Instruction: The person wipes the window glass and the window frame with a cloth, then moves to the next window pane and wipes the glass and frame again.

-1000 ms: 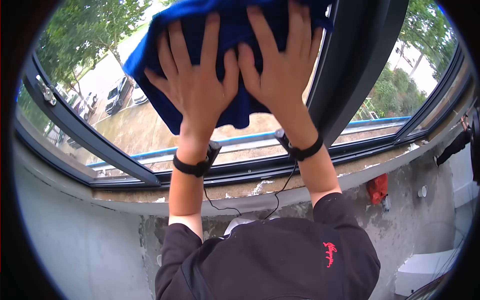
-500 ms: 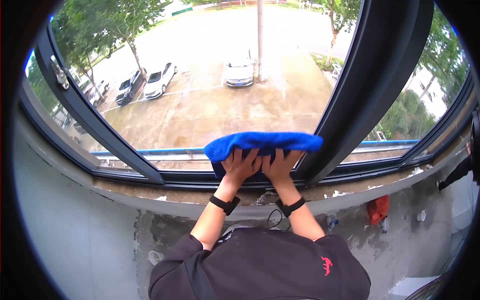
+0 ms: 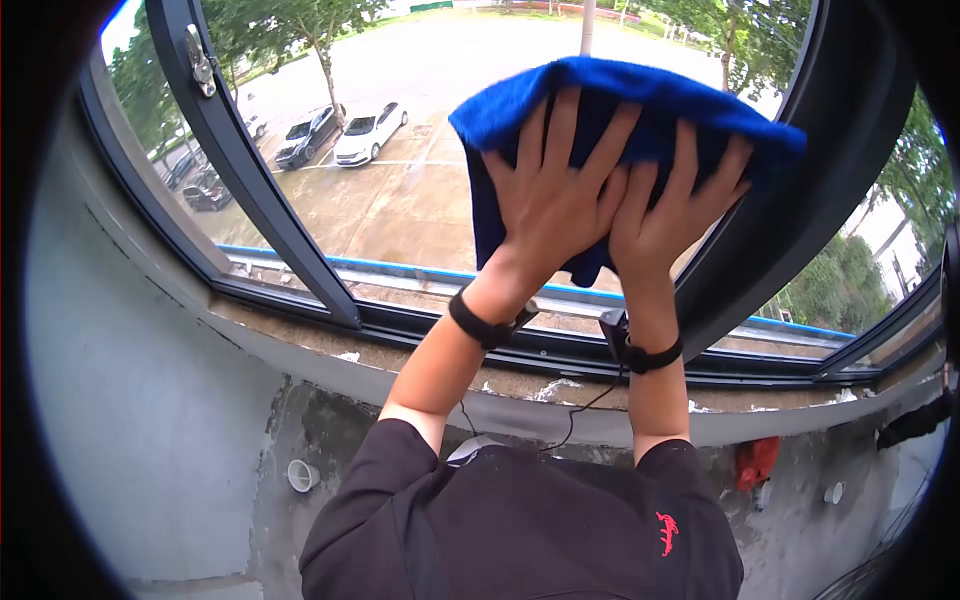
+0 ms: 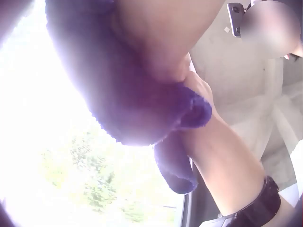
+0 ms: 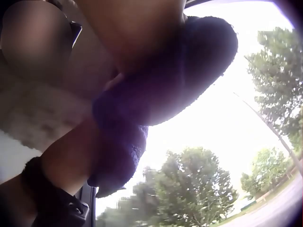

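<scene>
From where I sit, the window [image 3: 268, 190] fills most of the far side, a thick dark post [image 3: 840, 130] at its right. Near me is the person's dark shirt [image 3: 560, 530]. The blue cloth [image 3: 657, 125] is up in front of the pane, its right end overlapping the post. It looks soft and fuzzy: bright blue along the rounded top fold, almost navy in the shade beneath, with a loose flap drooping between the wrists. My wrist views tint it purple and show its lower edge curling.

I see the left hand [image 3: 555, 200] and right hand [image 3: 660, 220] side by side, fingers straight and spread on the cloth, not clenched round it. On the near floor, right, is a red bag [image 3: 757, 462]; left, a smaller white cup [image 3: 303, 476].
</scene>
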The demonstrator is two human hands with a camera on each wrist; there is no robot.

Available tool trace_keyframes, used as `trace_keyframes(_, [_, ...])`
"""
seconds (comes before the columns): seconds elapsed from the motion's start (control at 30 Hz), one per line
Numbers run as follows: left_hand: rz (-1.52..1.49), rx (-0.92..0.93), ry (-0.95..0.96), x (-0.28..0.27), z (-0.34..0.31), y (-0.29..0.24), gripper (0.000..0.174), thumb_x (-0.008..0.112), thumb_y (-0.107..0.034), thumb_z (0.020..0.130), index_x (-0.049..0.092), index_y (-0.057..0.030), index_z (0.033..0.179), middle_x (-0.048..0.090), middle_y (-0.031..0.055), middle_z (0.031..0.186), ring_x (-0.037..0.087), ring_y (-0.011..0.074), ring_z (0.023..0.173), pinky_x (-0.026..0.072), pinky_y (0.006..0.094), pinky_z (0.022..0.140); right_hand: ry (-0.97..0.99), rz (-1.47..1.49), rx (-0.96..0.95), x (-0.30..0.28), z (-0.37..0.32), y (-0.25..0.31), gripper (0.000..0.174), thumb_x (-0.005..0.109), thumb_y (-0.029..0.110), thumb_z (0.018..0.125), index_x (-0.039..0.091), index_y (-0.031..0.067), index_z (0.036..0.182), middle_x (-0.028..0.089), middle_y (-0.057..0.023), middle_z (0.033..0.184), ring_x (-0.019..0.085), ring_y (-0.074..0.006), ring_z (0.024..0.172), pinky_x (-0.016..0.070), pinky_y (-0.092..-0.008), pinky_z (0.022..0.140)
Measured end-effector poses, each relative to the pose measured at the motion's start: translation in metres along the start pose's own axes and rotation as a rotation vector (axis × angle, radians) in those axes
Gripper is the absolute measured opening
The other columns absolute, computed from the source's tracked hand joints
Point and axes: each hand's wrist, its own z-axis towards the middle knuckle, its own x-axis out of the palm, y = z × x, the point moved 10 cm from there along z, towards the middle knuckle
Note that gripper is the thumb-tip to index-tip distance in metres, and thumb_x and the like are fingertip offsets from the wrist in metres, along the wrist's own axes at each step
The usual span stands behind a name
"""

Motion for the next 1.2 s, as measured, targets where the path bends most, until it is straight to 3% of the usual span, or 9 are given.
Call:
trace_keyframes(0.17, [-0.01, -0.037, 0.06, 0.012, -0.019, 0.004, 0.054, 0.061, -0.04, 0.085, 0.056, -0.0318, 0.138, 0.039, 0.0235, 0.144, 0.036, 0.0431, 0.135, 0.0306, 0.072, 0.086, -0.01, -0.057, -0.038, -0.001, -0.008, 0.001, 0.044, 0.05, 0.032, 0.096, 0.057, 0.0107, 0.133, 0.033, -0.0333, 0.146, 0.028, -0.0524, 0.138, 0.0114, -0.0678, 0.11])
trace_keyframes(0.27, [-0.02, -0.007, 0.011, 0.02, -0.066, 0.001, 0.046, 0.064, -0.043, 0.082, 0.064, -0.0307, 0.126, 0.042, 0.0225, 0.141, 0.041, 0.044, 0.129, 0.0326, 0.0658, 0.084, -0.001, -0.076, -0.016, 0.003, -0.058, -0.01, 0.046, 0.046, 0.038, 0.1, 0.055, 0.0086, 0.134, 0.034, -0.0349, 0.145, 0.028, -0.0525, 0.137, 0.0107, -0.0665, 0.11])
trace_keyframes(0.33, [-0.018, -0.053, 0.044, 0.023, -0.099, 0.001, 0.048, 0.065, -0.041, 0.078, 0.064, -0.0366, 0.126, 0.055, 0.0122, 0.129, 0.052, 0.0296, 0.113, 0.0396, 0.0567, 0.084, 0.042, -0.08, 0.009, 0.003, -0.093, -0.012, 0.046, 0.044, 0.038, 0.1, 0.053, 0.0068, 0.133, 0.034, -0.0354, 0.145, 0.027, -0.0531, 0.137, 0.0087, -0.067, 0.11])
trace_keyframes(0.63, [-0.172, -0.05, 0.226, 0.052, -0.259, 0.006, 0.036, 0.073, -0.031, 0.073, 0.071, -0.0288, 0.109, 0.057, 0.0108, 0.114, 0.06, 0.0298, 0.095, 0.0489, 0.0397, 0.069, 0.259, 0.101, 0.169, -0.004, -0.251, -0.025, 0.047, 0.057, 0.019, 0.093, 0.044, 0.0067, 0.136, 0.036, -0.0349, 0.139, 0.033, -0.0542, 0.129, 0.0151, -0.0674, 0.107])
trace_keyframes(0.8, [-0.209, -0.067, 0.203, 0.032, -0.226, 0.009, 0.037, 0.075, -0.033, 0.071, 0.073, -0.0327, 0.108, 0.061, 0.0087, 0.112, 0.065, 0.0252, 0.085, 0.0513, 0.0393, 0.066, 0.267, 0.131, 0.252, -0.007, -0.237, -0.03, 0.046, 0.066, 0.019, 0.085, 0.057, 0.006, 0.129, 0.032, -0.0387, 0.14, 0.03, -0.0559, 0.131, 0.0161, -0.0653, 0.11])
trace_keyframes(0.9, [-0.15, -0.061, 0.086, 0.017, -0.163, 0.014, 0.037, 0.075, -0.038, 0.072, 0.073, -0.0337, 0.109, 0.06, 0.0116, 0.122, 0.066, 0.0253, 0.081, 0.0506, 0.0422, 0.069, 0.237, 0.033, 0.091, -0.01, -0.17, -0.025, 0.043, 0.067, 0.022, 0.084, 0.063, 0.0076, 0.124, 0.033, -0.0364, 0.142, 0.03, -0.0531, 0.135, 0.0158, -0.0636, 0.111])
trace_keyframes(1.0, [-0.112, -0.069, 0.009, 0.007, -0.094, 0.016, 0.052, 0.072, -0.041, 0.074, 0.066, -0.0372, 0.126, 0.054, 0.013, 0.134, 0.055, 0.0257, 0.112, 0.038, 0.0494, 0.092, 0.192, -0.031, -0.004, -0.01, -0.078, -0.004, 0.043, 0.066, 0.025, 0.085, 0.063, 0.0072, 0.124, 0.035, -0.0345, 0.142, 0.03, -0.0508, 0.136, 0.0139, -0.0643, 0.112])
trace_keyframes(1.13, [-0.065, -0.026, -0.069, -0.012, -0.027, 0.017, 0.052, 0.069, -0.043, 0.075, 0.065, -0.0373, 0.127, 0.054, 0.013, 0.136, 0.054, 0.026, 0.113, 0.0361, 0.0516, 0.09, 0.063, 0.007, -0.091, -0.01, -0.011, 0.007, 0.043, 0.065, 0.025, 0.085, 0.063, 0.0069, 0.124, 0.038, -0.0323, 0.142, 0.033, -0.0484, 0.136, 0.0138, -0.0653, 0.112])
trace_keyframes(1.2, [-0.027, 0.014, -0.072, -0.007, -0.028, 0.015, 0.053, 0.073, -0.043, 0.07, 0.068, -0.033, 0.122, 0.051, 0.018, 0.134, 0.049, 0.0348, 0.122, 0.0353, 0.0529, 0.084, 0.074, -0.032, -0.091, -0.007, -0.023, 0.005, 0.041, 0.063, 0.026, 0.086, 0.064, 0.0073, 0.123, 0.039, -0.0324, 0.141, 0.034, -0.0485, 0.135, 0.0147, -0.0652, 0.111])
